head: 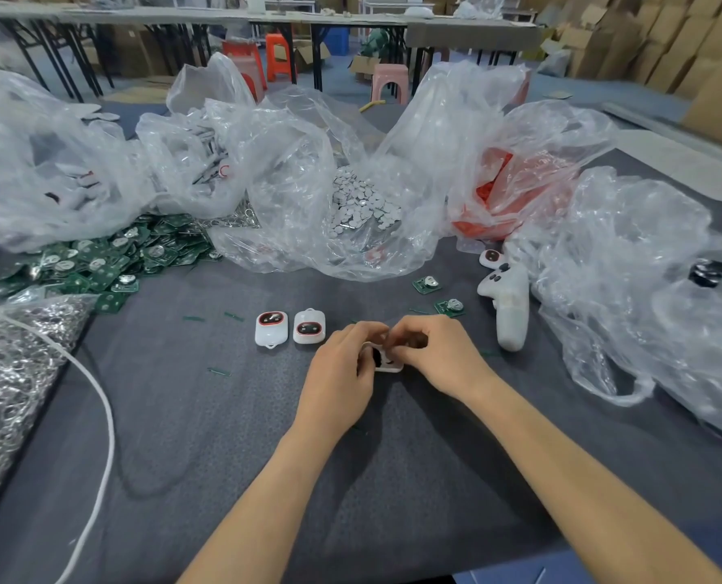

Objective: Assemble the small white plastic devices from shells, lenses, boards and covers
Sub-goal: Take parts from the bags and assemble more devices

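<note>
Head view: both hands meet over a white shell point(386, 361) on the grey table point(224, 436) — left hand point(342, 364) gripping it, right hand point(430, 351) pinching something into it. Next, I'd guess, firm seating — then a cover.

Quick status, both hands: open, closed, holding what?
Left hand: closed, fingers curled round the white device.
Right hand: closed, fingertips pinching the same device's top.

Green boards point(98, 263), white shells point(289, 328)
</note>
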A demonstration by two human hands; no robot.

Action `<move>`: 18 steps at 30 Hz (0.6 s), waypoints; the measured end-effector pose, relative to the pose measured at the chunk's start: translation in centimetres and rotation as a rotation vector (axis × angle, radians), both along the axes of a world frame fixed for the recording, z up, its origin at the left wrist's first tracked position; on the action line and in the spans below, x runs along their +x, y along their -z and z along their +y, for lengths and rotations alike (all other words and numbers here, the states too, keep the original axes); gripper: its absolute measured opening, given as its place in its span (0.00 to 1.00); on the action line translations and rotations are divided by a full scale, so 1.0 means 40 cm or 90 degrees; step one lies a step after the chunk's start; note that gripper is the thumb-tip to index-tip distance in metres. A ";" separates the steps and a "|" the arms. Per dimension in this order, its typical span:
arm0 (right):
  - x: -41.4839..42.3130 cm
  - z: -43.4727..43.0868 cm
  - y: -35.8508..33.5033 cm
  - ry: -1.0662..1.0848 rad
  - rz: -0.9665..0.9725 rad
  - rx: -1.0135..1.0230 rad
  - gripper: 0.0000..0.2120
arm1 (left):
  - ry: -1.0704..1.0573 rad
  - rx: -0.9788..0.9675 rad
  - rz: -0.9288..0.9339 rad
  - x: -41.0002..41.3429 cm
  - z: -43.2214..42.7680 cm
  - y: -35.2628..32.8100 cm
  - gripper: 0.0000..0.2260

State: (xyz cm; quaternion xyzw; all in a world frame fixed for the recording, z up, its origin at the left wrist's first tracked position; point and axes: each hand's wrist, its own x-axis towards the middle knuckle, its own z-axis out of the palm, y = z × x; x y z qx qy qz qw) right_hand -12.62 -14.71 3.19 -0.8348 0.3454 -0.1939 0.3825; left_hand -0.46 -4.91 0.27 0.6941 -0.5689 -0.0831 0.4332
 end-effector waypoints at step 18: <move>0.020 -0.037 -0.035 -0.055 0.134 0.055 0.06 | -0.007 0.005 0.011 0.004 -0.002 0.001 0.18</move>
